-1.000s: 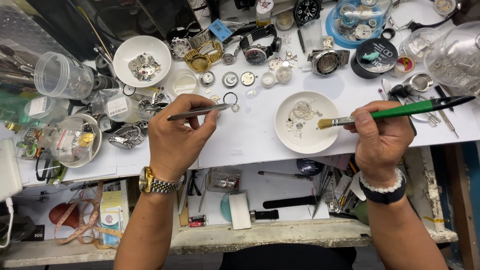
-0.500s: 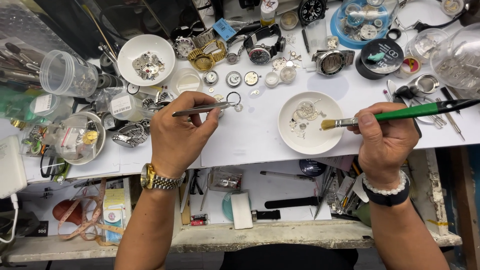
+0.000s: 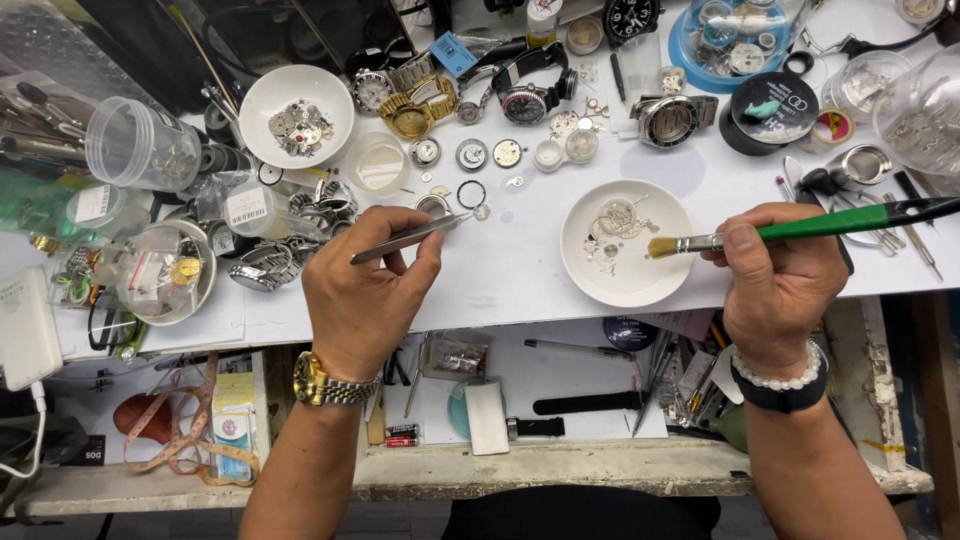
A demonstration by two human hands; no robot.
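Head view, looking down on a cluttered white tabletop (image 3: 520, 285). Left hand (image 3: 365, 295) pinching steel tweezers (image 3: 410, 238) in a narrow grip between thumb and fingers, tips pointing right toward a small metal part (image 3: 482, 212) just below a thin dark ring (image 3: 471, 193); whether the tips touch the part, impossible to tell. Right hand (image 3: 785, 285) closed around a green-handled brush (image 3: 800, 228), bristles hovering over the right rim of a white dish (image 3: 625, 285) holding tiny watch parts. Second white bowl (image 3: 297, 92) of parts at upper left, beside a gold watch (image 3: 415, 112). Clear plastic jar (image 3: 140, 145) lying on its side at far left. Round watch movements (image 3: 472, 154) in a row above the ring.
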